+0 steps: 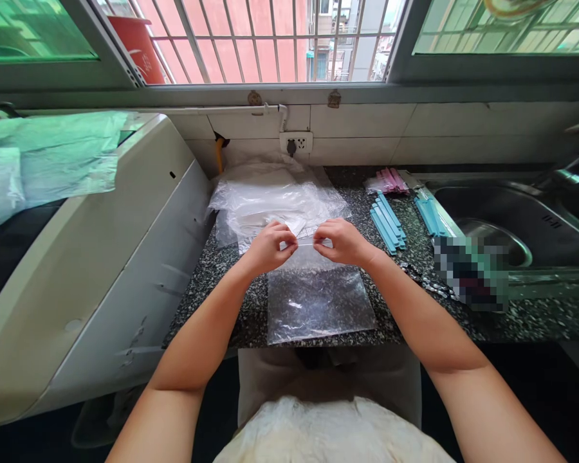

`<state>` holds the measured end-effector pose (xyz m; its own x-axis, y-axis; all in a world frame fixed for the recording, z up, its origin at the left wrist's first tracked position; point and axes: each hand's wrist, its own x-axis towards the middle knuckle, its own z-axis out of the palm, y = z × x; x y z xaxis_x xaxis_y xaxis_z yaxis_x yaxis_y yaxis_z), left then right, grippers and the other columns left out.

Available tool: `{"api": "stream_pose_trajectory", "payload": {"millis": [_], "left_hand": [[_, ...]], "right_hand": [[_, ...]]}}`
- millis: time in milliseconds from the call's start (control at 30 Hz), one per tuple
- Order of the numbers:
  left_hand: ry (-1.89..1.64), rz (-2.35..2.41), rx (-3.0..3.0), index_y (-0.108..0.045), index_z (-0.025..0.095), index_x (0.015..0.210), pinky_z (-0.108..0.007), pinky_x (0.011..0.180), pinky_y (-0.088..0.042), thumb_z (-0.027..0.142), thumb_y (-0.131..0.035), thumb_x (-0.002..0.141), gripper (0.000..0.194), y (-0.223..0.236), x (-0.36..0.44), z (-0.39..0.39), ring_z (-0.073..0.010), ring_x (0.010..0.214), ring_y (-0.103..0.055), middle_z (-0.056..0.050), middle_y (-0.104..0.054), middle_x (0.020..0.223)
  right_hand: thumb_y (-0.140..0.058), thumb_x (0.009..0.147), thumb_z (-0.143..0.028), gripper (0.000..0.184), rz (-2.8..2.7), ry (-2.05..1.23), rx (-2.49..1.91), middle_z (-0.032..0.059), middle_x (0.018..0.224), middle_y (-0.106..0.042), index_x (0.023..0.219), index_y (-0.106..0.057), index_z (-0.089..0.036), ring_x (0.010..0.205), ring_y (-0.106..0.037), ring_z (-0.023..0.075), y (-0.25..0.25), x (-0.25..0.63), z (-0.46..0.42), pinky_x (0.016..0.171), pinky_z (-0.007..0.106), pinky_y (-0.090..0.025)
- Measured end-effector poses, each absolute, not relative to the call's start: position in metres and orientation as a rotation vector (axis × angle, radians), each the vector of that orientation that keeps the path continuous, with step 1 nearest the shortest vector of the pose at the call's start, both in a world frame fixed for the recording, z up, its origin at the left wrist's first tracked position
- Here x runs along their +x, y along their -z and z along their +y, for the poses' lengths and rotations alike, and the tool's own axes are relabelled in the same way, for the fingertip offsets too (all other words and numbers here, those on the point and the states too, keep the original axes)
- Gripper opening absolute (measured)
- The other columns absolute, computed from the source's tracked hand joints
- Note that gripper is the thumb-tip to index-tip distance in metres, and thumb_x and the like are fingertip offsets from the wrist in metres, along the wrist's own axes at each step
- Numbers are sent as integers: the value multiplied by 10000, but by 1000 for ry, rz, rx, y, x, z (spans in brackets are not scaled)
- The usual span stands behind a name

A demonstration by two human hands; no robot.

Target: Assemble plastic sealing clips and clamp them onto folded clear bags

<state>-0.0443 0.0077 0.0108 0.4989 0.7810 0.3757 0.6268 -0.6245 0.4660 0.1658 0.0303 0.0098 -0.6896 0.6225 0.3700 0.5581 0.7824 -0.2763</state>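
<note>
A clear plastic bag [321, 302] lies flat on the speckled dark countertop, close to its front edge. At the bag's far edge, the fingertips of my left hand [270, 247] are pinched together on the plastic. A short gap to the right, my right hand [341, 242] pinches the same edge between thumb and finger. Just beyond both hands spreads a loose pile of clear and whitish plastic bags [280, 186], partly hidden by my fingers. Light blue strips [388, 225] lie to the right of my right hand.
More blue strips [430, 215] and some pink strips [390, 181] lie near the metal sink [492, 199]. A blurred-out object [473, 273] rests by the sink's front corner. A large pale appliance [139, 257] borders the left side. A wall socket [296, 143] holds a plug.
</note>
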Motion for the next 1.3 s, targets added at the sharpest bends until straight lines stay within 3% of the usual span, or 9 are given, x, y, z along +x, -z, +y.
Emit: {"api": "stream_pose_trajectory", "payload": {"millis": [1300], "left_hand": [[-943,1228,2297,-617,179,669,-323,764,-427,188,-594,759,93,-16,-56,12,-169,791,-521,-12,-624,691]], "right_hand": [[-551,744,-215,94,-2437,-217,-931,34,690,-635,680,-607,-176,678,-527,149,-14,173,33,678,279,-355]]}}
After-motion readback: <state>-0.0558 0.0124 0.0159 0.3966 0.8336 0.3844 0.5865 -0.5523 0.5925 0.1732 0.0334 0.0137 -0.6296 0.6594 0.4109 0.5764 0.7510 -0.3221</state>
